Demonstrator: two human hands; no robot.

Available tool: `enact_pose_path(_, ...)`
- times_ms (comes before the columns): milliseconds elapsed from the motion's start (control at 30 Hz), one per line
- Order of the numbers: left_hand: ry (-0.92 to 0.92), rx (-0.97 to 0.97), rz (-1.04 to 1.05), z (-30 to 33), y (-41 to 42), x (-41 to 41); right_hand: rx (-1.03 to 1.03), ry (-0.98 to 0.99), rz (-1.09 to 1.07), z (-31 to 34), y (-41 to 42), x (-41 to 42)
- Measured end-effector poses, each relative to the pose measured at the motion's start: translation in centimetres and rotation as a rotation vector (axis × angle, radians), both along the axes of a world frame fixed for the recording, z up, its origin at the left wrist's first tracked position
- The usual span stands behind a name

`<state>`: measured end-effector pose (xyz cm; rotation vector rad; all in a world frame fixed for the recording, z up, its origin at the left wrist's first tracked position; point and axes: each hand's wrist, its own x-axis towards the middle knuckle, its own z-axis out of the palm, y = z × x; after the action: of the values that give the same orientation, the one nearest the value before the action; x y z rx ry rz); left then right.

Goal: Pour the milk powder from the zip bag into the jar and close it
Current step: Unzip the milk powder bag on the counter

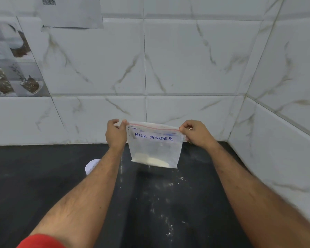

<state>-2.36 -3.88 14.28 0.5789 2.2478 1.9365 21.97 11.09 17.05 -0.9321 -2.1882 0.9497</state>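
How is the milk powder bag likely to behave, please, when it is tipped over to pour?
The bag is probably floppy: thin plastic hanging from the left hand and right hand. Likely light; only a little powder sits at the bottom.

I'm looking at a home kitchen, by the look of it: dark stone countertop [43,185] w/ white powder dusted on it, glossy marble-look wall tiles [186,59] meeting in a corner, decor tiles [13,68] w/ food pics at left, a printed sheet [70,13] taped up
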Motion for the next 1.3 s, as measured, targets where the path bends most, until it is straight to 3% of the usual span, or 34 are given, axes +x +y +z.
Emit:
enact_pose_path(67,-0.082,-0.067,0.05,-1.4,-0.3,1.4,-0.026,0.018,-0.003,-1.6,-1.3,-0.3)
enact_pose_path(233,-0.144,-0.234,-0.163,-4.3,-0.3,5.7,-0.07,0.074,-0.016,-4.4,-3.3,-0.4)
enact_pose_path(533,-0.268,-0.069,-0.264,-4.6,0.1,7.2,-0.08,0.068,-0.033,-4.7,-3.4,-0.1)
enact_pose_path(700,-0.143,-0.098,-0.299,-4.3,-0.1,7.4,0.146,-0.191,-0.053,-2.1,-3.2,-2.1)
enact_pose_path(933,-0.055,-0.15,-0.346,-4.2,-0.4,6.9,0.312,-0.663,0.144,-0.5,-4.2,-7.3)
enact_pose_path(1000,-0.026,-0.178,-0.351,-3.8,-0.7,6.4,0.331,-0.693,0.143,-0.3,-4.2,-8.0)
enact_pose_path(1100,0.083,-0.309,-0.292,-2.8,-1.3,4.8,0.356,-0.659,-0.112,1.1,-2.4,-7.6)
enact_pose_path(1167,0.173,-0.412,-0.234,-1.7,-1.5,3.6,0.244,-0.596,-0.246,2.2,-0.8,-6.8)
enact_pose_path(1300,0.222,-0.539,-0.248,0.1,-0.6,2.6,0.022,-0.579,-0.203,2.5,-0.7,-6.6)
